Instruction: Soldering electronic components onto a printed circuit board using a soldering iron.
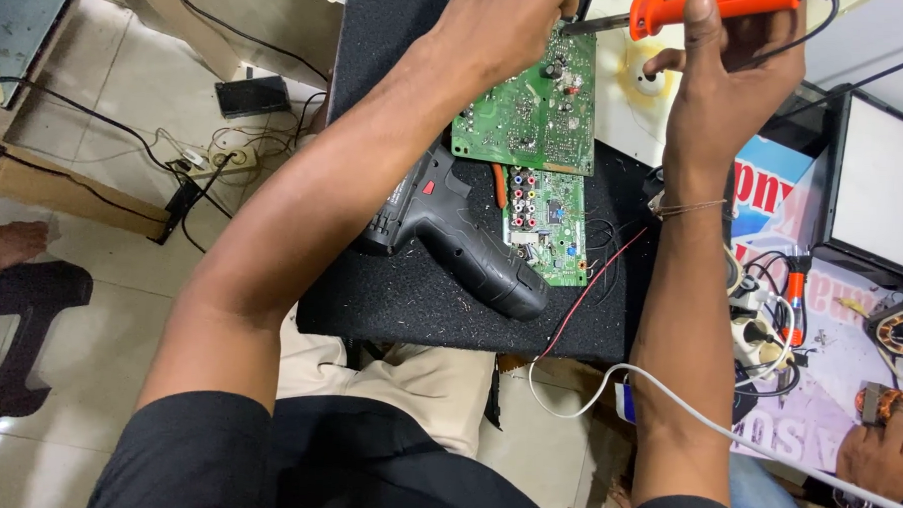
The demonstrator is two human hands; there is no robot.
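Green circuit board (527,106) under left hand (504,26), grip unclear; right hand (722,88) closed around orange soldering iron (710,8)

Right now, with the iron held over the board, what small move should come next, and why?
Probably lower the iron's tip a little onto the green board. The right hand holds the orange iron with its tip at the board's top edge, beside the left hand that rests on the board. Whether the tip touches yet cannot be told.
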